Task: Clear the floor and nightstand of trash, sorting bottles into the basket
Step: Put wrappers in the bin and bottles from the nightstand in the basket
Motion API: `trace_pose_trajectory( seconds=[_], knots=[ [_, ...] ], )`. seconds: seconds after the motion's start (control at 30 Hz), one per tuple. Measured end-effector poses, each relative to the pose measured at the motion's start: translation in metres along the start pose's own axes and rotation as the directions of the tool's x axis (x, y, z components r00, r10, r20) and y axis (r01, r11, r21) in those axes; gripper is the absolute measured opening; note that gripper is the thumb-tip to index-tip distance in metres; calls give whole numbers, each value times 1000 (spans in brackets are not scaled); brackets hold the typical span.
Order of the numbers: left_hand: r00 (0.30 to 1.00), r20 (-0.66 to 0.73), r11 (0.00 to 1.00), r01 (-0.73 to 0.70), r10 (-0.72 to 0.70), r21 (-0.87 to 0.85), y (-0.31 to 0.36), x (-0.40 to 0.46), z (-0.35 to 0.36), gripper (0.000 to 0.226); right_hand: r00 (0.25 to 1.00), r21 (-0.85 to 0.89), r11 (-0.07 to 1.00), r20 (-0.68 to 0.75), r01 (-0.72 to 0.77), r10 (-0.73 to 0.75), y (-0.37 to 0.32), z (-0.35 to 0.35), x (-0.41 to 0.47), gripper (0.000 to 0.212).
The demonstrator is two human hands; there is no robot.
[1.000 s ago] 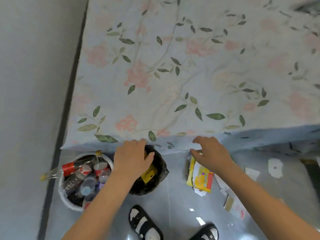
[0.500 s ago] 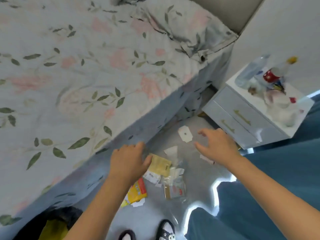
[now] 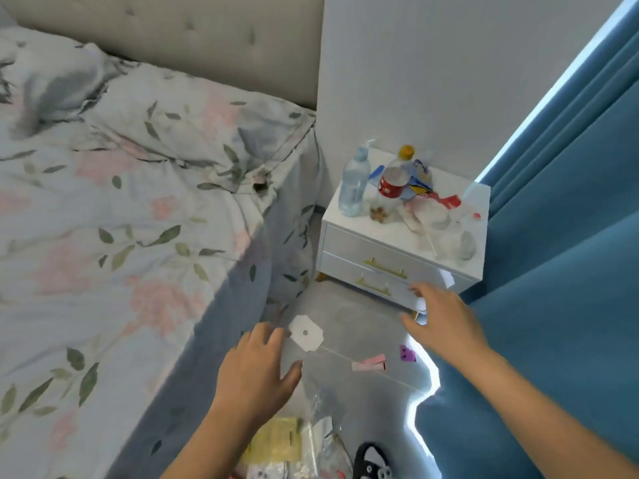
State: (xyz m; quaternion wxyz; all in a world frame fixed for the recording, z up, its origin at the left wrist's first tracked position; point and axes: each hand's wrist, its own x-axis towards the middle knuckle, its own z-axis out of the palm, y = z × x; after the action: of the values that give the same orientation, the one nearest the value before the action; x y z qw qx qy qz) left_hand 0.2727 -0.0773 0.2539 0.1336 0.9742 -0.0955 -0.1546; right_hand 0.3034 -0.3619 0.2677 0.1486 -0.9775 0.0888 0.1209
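A white nightstand [image 3: 387,248] stands in the corner with a clear water bottle [image 3: 352,186], a red-labelled bottle with a yellow cap [image 3: 392,183], wrappers and clear plastic [image 3: 434,216] on top. On the grey floor lie a white paper piece with a hole [image 3: 306,332], a pink wrapper [image 3: 368,364], a purple scrap [image 3: 407,353], a yellow packet [image 3: 276,444] and clear bags [image 3: 323,440]. My left hand [image 3: 257,371] hovers open beside the white paper piece. My right hand [image 3: 442,323] is open in front of the nightstand's lower drawer. The basket is out of view.
A bed with a floral cover [image 3: 121,236] fills the left side, its grey skirt reaching the floor. Blue curtains [image 3: 560,271] hang on the right down to the floor. A black-and-white sandal [image 3: 371,461] shows at the bottom edge.
The view has swung right from the basket and bin to the nightstand corner. My left hand has left the bin and both empty hands now reach over the floor near the nightstand.
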Motion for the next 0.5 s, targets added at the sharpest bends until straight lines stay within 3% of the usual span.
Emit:
trace_pose_trajectory(
  seconds=[0.17,0.27,0.37,0.5],
  knots=[
    [989,-122,992,-69,81,103,56,128,-47,53,972,93,990,-220,109,-86,9,-56,114,66],
    [969,-225,979,-60,104,195,98,225,-87,61,937,122,969,-305,213,-167,2,-99,193,65],
    [972,-226,979,-20,66,202,135,311,-110,69,944,41,973,-253,229,-211,-2,-126,254,67],
    [995,-100,972,44,-21,232,149,386,-112,64,960,-137,956,-75,258,-269,-3,-118,312,63]
  ],
)
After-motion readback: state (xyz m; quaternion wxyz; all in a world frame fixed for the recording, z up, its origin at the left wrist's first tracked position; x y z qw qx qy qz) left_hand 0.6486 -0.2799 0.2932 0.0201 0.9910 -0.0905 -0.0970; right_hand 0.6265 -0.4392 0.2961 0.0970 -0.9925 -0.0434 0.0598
